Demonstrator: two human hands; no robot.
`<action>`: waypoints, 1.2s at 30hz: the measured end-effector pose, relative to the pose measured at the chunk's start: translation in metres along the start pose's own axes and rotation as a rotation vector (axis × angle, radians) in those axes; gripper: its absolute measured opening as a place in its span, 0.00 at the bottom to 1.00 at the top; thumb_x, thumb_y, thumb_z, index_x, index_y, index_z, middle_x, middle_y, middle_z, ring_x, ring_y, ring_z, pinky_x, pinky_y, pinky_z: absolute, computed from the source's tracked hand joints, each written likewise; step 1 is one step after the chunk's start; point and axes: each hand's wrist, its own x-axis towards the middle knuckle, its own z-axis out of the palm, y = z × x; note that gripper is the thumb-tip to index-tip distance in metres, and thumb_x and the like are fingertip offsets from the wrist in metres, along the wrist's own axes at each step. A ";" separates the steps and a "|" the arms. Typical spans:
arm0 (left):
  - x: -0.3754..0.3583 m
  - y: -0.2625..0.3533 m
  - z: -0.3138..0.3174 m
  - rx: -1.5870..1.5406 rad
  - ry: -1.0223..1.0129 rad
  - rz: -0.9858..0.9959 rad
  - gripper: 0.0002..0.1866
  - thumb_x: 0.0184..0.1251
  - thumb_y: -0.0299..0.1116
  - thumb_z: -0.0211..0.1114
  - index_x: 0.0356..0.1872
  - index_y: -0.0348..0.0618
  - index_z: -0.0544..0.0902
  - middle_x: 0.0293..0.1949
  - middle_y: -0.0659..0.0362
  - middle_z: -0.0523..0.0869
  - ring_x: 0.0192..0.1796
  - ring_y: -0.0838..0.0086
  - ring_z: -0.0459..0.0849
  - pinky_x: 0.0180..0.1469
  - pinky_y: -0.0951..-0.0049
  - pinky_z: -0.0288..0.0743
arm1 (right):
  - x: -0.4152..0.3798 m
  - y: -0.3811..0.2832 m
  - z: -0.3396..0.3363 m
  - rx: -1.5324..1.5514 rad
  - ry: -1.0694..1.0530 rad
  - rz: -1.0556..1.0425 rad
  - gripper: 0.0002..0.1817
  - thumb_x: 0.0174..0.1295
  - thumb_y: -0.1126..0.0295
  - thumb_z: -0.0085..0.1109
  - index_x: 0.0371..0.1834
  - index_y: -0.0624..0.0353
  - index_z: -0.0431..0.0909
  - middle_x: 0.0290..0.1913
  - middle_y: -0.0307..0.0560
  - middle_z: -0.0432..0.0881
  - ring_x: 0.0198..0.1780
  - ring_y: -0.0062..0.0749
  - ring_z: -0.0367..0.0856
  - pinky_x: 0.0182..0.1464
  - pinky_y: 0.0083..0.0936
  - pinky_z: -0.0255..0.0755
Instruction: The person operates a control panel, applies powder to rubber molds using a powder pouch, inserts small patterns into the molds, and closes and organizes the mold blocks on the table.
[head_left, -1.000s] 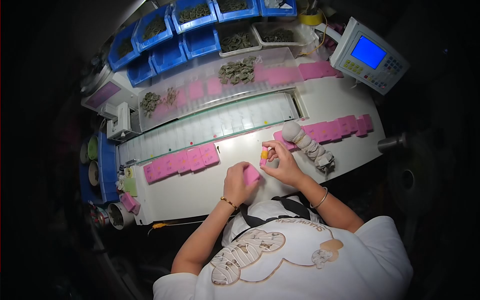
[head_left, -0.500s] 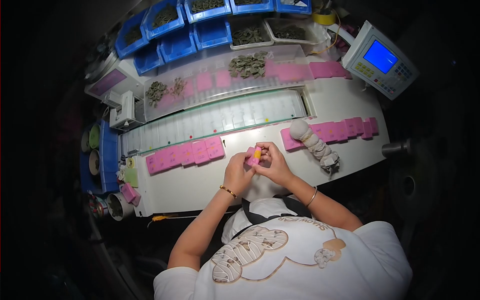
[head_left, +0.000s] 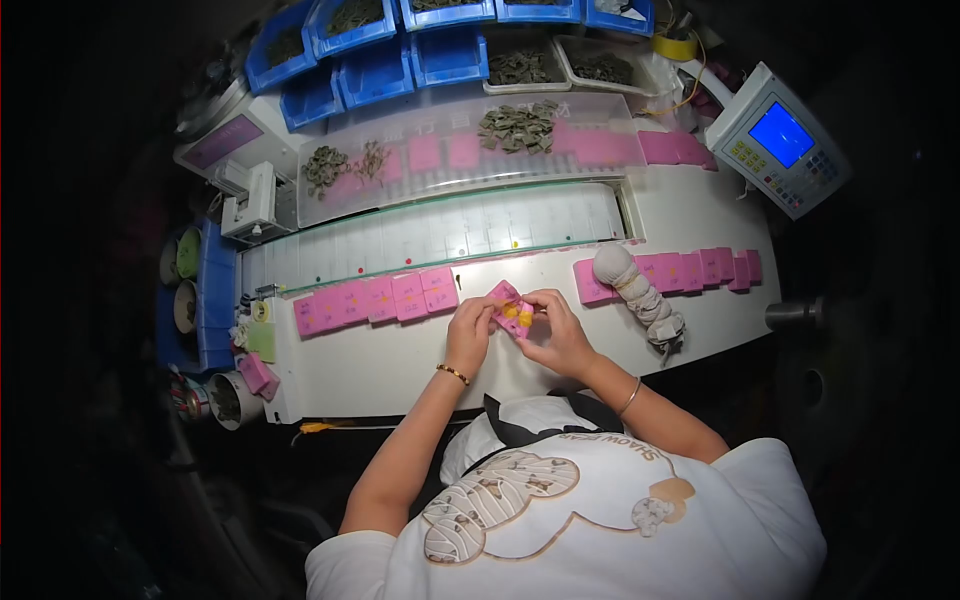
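Note:
Between my two hands is a small pink packet (head_left: pixel 506 292) with yellow patches, tilted above the white worktop. My left hand (head_left: pixel 470 337) has its fingers closed on the packet's left edge. From the right, my right hand (head_left: pixel 558 338) pinches the packet's other side with fingertips and thumb. A row of pink packets (head_left: pixel 378 298) with handwriting lies to the left of my hands. Another row of pink packets (head_left: pixel 690 271) is at the right, with a knobbly pale cloth-wrapped bundle (head_left: pixel 640 295) lying across its left end.
Behind the hands runs a glass-covered strip (head_left: pixel 440 237), then a clear plastic sheet (head_left: pixel 400 180) with heaps of dried green pieces (head_left: pixel 518 127). Blue bins (head_left: pixel 375 75) line the back. A control panel (head_left: pixel 775 140) stands at the right, a white device (head_left: pixel 252 205) at the left.
The packet has been opened out or turned, showing more pink and yellow surface. My hands are slightly further apart. The whole view has shifted slightly.

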 end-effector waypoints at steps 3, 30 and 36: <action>0.006 -0.014 0.003 0.086 0.002 0.112 0.08 0.73 0.28 0.60 0.49 0.41 0.83 0.48 0.59 0.82 0.42 0.77 0.84 0.46 0.77 0.80 | -0.004 -0.002 -0.002 0.005 -0.009 0.016 0.32 0.51 0.78 0.69 0.60 0.66 0.66 0.55 0.56 0.69 0.54 0.42 0.79 0.59 0.33 0.81; -0.012 0.018 0.012 0.239 -0.107 0.183 0.27 0.59 0.39 0.71 0.59 0.48 0.74 0.55 0.53 0.79 0.59 0.57 0.75 0.63 0.61 0.68 | -0.021 -0.007 -0.017 0.039 -0.067 0.092 0.33 0.51 0.80 0.70 0.61 0.64 0.66 0.57 0.52 0.70 0.58 0.35 0.78 0.58 0.27 0.79; -0.012 0.031 0.008 0.412 -0.205 0.193 0.41 0.47 0.40 0.80 0.63 0.49 0.68 0.55 0.54 0.79 0.59 0.57 0.75 0.62 0.60 0.71 | 0.000 -0.006 -0.049 0.040 -0.024 0.176 0.33 0.52 0.85 0.64 0.64 0.62 0.66 0.61 0.51 0.68 0.53 0.30 0.77 0.46 0.22 0.78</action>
